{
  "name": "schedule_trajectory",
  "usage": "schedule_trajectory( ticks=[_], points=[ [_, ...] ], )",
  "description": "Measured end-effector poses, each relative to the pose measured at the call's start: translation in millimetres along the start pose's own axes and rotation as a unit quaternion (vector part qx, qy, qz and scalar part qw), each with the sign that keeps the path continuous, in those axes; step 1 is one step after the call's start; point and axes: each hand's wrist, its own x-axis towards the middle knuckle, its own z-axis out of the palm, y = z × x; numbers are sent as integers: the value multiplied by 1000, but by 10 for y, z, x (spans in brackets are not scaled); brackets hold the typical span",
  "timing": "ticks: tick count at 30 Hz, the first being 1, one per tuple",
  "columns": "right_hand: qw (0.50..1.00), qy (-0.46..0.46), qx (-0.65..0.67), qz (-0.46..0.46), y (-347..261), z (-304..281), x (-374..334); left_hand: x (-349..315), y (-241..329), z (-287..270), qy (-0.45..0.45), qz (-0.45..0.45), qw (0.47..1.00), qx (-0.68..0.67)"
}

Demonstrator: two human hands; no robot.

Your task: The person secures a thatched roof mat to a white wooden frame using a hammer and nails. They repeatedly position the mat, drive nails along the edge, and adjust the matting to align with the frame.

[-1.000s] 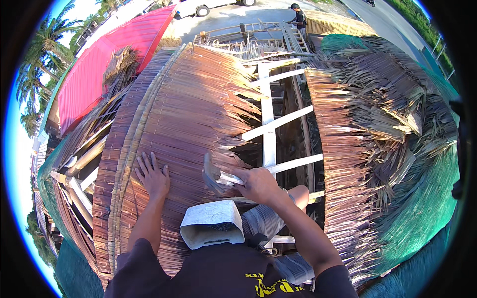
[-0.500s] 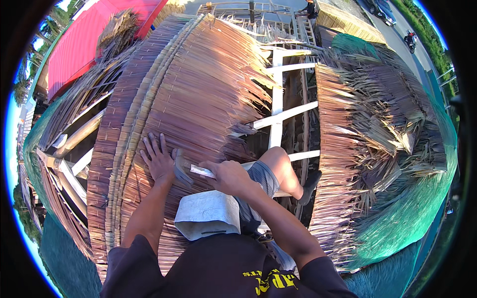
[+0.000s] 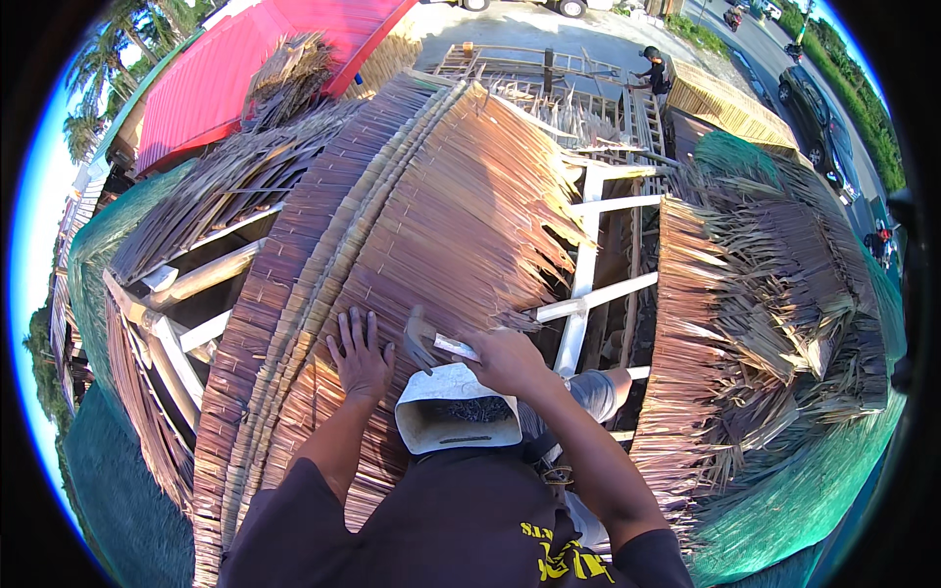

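My left hand [image 3: 362, 359] lies with fingers spread on the brown thatch [image 3: 431, 240], just right of the bundled ridge strip. In my right hand [image 3: 508, 361] is a claw hammer [image 3: 421, 339], gripped by its light-coloured handle. Its metal head hovers over or rests on the thatch beside my left hand; I cannot tell which. Against my front sits a white plastic container [image 3: 423, 429], its open top showing a pile of dark nails [image 3: 478, 410].
White beams [image 3: 585, 265] frame an open gap on the right. Beyond it are ragged thatch [image 3: 784, 284] and green netting [image 3: 814, 470]. Round poles [image 3: 211, 277] show through a left opening. A red roof [image 3: 211, 113] lies far left. Another person [image 3: 655, 73] is at the far frame.
The view has tilted up and shifted, showing more road and the other person. The container's inside with nails now shows. My left hand stays flat on the thatch; the hammer stays in my right.
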Motion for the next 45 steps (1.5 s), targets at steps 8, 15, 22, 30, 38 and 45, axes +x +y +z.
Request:
schedule_trajectory(
  ticks=[8, 15, 22, 30, 38, 45],
  points=[
    [992, -27, 14, -123, 104, 220, 629, -40, -21, -71, 28, -10, 997, -66],
    [983, -53, -12, -177, -119, 596, 587, -97, -116, -166, 51, -34, 982, -177],
    [983, -41, -66, -164, -160, 487, 318, -274, -349, -816, 108, -207, 965, -120],
    [944, 192, -112, -245, -323, 153, 110, -89, 116, -1280, 188, -86, 960, -190],
    [930, 283, -138, -190, -74, -811, -215, 577, 1232, -1988, 281, 158, 929, -179],
    [892, 421, -126, 106, 1403, -1718, -1845, 746, 3769, -2658, 295, 467, 794, -254]
  ],
)
